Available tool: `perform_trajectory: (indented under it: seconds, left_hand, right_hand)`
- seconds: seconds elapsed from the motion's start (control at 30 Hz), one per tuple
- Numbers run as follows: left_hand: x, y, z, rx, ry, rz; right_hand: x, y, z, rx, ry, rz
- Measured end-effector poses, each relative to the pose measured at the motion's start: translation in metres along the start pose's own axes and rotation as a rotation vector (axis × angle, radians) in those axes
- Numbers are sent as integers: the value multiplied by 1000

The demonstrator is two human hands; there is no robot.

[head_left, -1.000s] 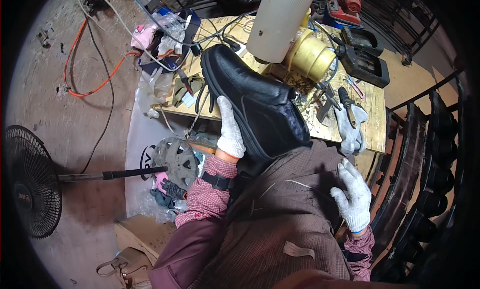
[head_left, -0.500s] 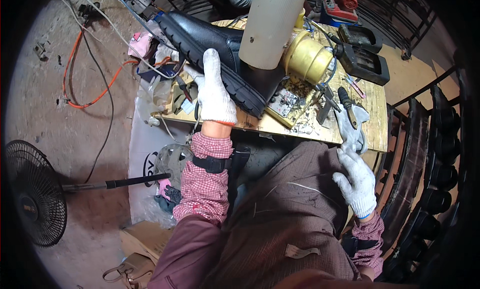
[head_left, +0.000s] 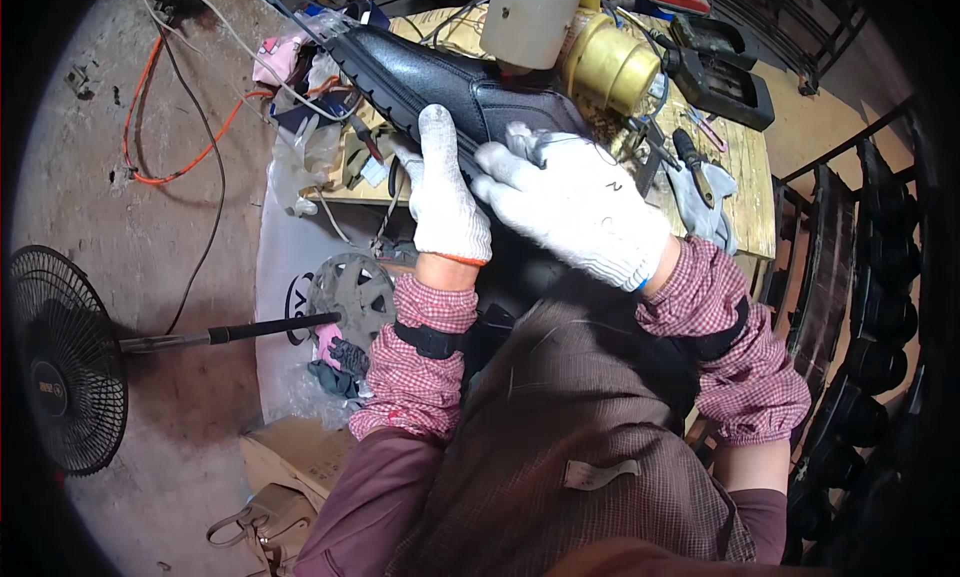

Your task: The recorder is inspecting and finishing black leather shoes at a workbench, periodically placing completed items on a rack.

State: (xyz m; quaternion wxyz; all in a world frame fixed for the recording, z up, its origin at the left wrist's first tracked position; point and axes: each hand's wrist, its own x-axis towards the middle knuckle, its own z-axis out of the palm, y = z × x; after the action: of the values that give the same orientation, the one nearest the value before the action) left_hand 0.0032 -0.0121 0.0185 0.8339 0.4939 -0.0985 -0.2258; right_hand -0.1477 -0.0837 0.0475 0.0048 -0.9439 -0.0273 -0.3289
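A black leather boot (head_left: 420, 72) with a ridged sole lies slantwise over the workbench, its toe end toward the upper left. My left hand (head_left: 448, 202), in a white knit glove, holds it from the near side, thumb lying along the sole's edge. My right hand (head_left: 585, 202), also white-gloved, is bent round the boot's heel end, close to the left hand. The gloved palm and fingers hide part of that end. Above the boot hangs a pale cylinder (head_left: 532, 22), and a yellow ribbed fitting (head_left: 618, 67) stands beside it.
On the wooden bench (head_left: 752, 182) lie a dark-handled tool (head_left: 693, 165), a grey glove (head_left: 705, 212) and black trays (head_left: 730, 92). Cables and a pink cloth (head_left: 282, 61) are at the bench's left. A black fan (head_left: 68, 362) stands at far left; a dark rack (head_left: 860, 277) runs along the right.
My right hand has risen leftward from the bench's front right corner onto the boot. The boot has turned slightly, showing more of its upper. My left hand has kept its hold.
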Motion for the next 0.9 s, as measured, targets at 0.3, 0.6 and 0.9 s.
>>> perform_trajectory:
  seconds: [0.3,0.6,0.9]
  left_hand:
    - [32,8,-38,-24,-54,-129]
    - [-43,-42,-28,-153,-127,-728]
    - [-48,-13,-15,-346,-374,-801]
  right_hand:
    - [-176,-45,-42,658,-839,560]
    - [-210,-78,-88,440,-294,1103]
    - [-200,-73,-86,334,-272,1010]
